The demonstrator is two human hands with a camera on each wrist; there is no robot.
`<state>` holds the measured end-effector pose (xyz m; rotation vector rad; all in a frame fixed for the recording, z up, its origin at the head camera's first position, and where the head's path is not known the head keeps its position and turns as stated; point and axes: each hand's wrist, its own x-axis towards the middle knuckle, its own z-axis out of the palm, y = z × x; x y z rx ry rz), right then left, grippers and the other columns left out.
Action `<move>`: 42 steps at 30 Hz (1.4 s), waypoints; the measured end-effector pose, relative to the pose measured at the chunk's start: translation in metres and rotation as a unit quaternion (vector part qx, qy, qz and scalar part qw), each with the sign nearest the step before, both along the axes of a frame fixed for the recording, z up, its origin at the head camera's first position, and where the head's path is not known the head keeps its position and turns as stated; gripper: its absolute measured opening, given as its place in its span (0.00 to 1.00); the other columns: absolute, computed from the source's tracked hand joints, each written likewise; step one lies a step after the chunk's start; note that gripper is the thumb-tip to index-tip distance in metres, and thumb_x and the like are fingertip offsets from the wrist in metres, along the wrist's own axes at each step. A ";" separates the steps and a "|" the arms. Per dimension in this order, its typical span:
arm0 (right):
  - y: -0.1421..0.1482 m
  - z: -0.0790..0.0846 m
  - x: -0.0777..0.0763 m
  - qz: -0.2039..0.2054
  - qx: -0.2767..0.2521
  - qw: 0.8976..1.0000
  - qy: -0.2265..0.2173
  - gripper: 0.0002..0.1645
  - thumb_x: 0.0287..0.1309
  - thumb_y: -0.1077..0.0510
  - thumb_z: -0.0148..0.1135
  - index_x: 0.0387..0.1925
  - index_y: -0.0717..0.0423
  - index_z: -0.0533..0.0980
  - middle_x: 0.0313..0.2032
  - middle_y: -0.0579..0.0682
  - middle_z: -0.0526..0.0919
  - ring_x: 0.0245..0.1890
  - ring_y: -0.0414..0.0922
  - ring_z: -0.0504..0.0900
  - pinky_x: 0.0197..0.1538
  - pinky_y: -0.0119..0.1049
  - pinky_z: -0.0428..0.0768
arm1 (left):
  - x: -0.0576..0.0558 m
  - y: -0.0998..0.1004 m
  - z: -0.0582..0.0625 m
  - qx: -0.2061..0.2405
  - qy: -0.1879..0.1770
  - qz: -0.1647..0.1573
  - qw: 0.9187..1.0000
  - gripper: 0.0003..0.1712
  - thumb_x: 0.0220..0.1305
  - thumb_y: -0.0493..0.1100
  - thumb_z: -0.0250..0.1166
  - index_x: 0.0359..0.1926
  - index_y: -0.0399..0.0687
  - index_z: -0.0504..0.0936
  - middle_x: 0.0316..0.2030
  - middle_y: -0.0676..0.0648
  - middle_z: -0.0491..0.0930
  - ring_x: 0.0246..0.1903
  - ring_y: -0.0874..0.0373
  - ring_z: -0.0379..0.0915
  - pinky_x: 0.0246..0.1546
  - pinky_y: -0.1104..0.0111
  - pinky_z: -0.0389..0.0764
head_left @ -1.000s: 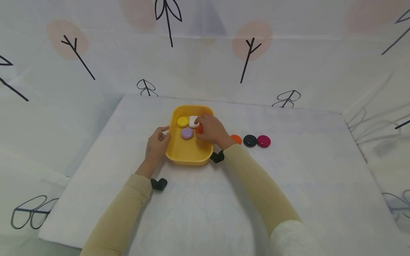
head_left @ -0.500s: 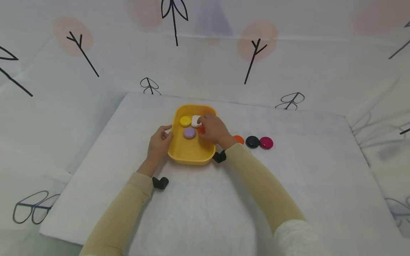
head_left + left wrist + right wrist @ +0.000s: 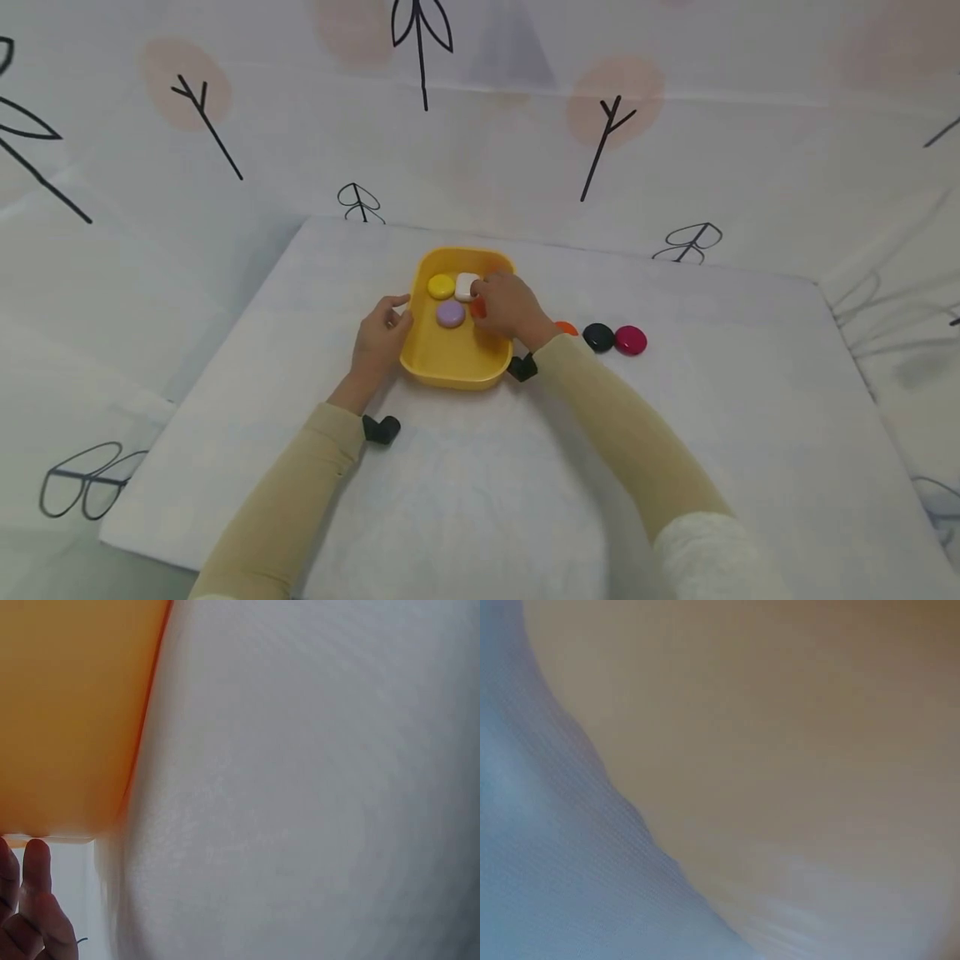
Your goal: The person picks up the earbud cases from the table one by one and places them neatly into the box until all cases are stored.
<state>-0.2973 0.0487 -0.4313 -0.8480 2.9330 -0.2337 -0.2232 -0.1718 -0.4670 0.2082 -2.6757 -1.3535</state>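
A yellow plastic tray [image 3: 456, 367] stands on the white-covered table. Fingertips of my left hand [image 3: 378, 340] touch the outside of its left wall, thumb and forefinger apart; the left wrist view shows fingers [image 3: 36, 862] at the tray's edge. My right hand [image 3: 513, 308] reaches over the right rim and pinches a red-orange disc [image 3: 478, 308], partly hidden by the fingers. Beside it inside lie a yellow disc [image 3: 441, 287], a white rounded piece [image 3: 465, 287] and a lilac disc [image 3: 451, 314]. Pale, blurred surfaces fill the right wrist view.
Right of the tray, an orange disc [image 3: 566, 327], a glossy black disc [image 3: 598, 337] and a crimson disc [image 3: 631, 340] lie in a row on the table [image 3: 480, 483]. The right wrist partly covers the orange one. A printed cloth [image 3: 495, 150] hangs behind.
The whole head view has shifted slightly. Both hands keep nearly the same places at the tray, and the right hand still pinches the red-orange disc.
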 end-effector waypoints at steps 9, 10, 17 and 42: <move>0.000 -0.002 -0.002 0.010 0.013 1.000 0.007 0.17 0.56 0.50 0.62 0.45 0.52 0.78 0.40 0.49 0.77 0.42 0.49 0.70 0.50 0.41 0.72 | 0.000 0.000 0.001 0.000 0.005 -0.003 1.000 0.22 0.66 0.53 0.53 0.60 0.57 0.75 0.29 0.48 0.74 0.23 0.55 0.66 0.22 0.69 0.68; 0.000 -0.002 -0.002 0.011 0.017 1.000 0.008 0.16 0.56 0.50 0.62 0.45 0.52 0.78 0.39 0.49 0.77 0.42 0.49 0.69 0.50 0.40 0.72 | 0.000 0.000 0.001 0.000 0.005 -0.004 1.000 0.22 0.66 0.53 0.53 0.60 0.58 0.75 0.29 0.48 0.74 0.23 0.55 0.66 0.22 0.69 0.68; 0.002 -0.003 -0.003 0.012 0.024 1.000 0.003 0.18 0.53 0.50 0.63 0.45 0.51 0.79 0.40 0.49 0.77 0.43 0.49 0.69 0.51 0.41 0.72 | 0.000 0.001 0.000 0.000 0.012 -0.009 1.000 0.22 0.67 0.54 0.53 0.60 0.58 0.75 0.29 0.48 0.74 0.23 0.55 0.66 0.21 0.69 0.68; 0.001 0.000 0.001 0.026 0.040 0.999 0.000 0.16 0.51 0.55 0.65 0.44 0.50 0.78 0.36 0.48 0.75 0.40 0.49 0.68 0.48 0.41 0.68 | 0.003 0.002 0.003 0.002 0.015 -0.007 1.000 0.22 0.67 0.53 0.52 0.60 0.57 0.74 0.28 0.48 0.73 0.23 0.54 0.66 0.21 0.69 0.68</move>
